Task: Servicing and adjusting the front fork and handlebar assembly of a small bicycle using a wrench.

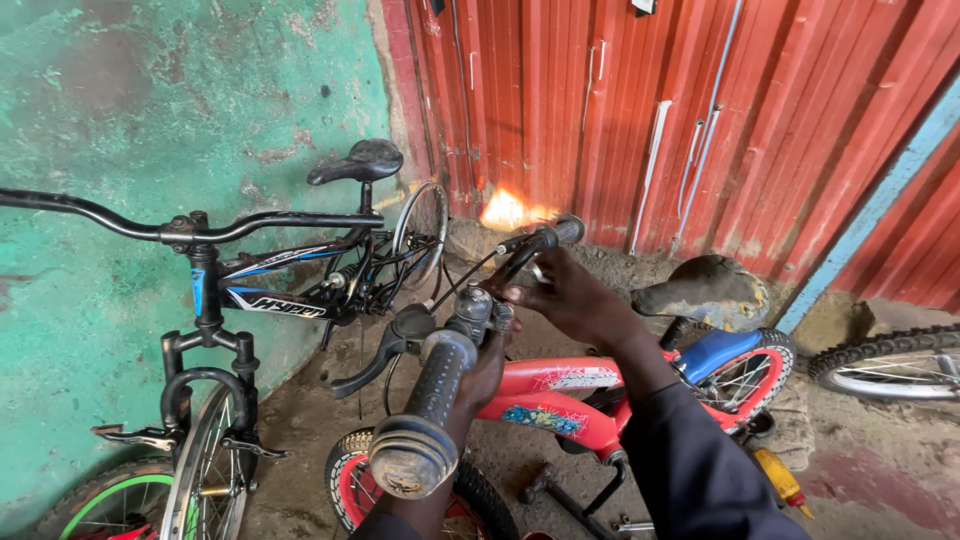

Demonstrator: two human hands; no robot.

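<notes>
Right hand (pixel 570 295) clamped at handlebar (pixel 470 330) centre, left hand (pixel 485 375) wrapped under near grip (pixel 425 420); bar axis running away from wearer, brake lever (pixel 375 360) left of both.

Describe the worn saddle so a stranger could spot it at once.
Start at the red corrugated wall and drop to the small red bicycle in front of it. The worn saddle tops its rear end, behind the right hand. It is grey, cracked and dusty, unlike the smooth black saddle by the green wall.
</notes>
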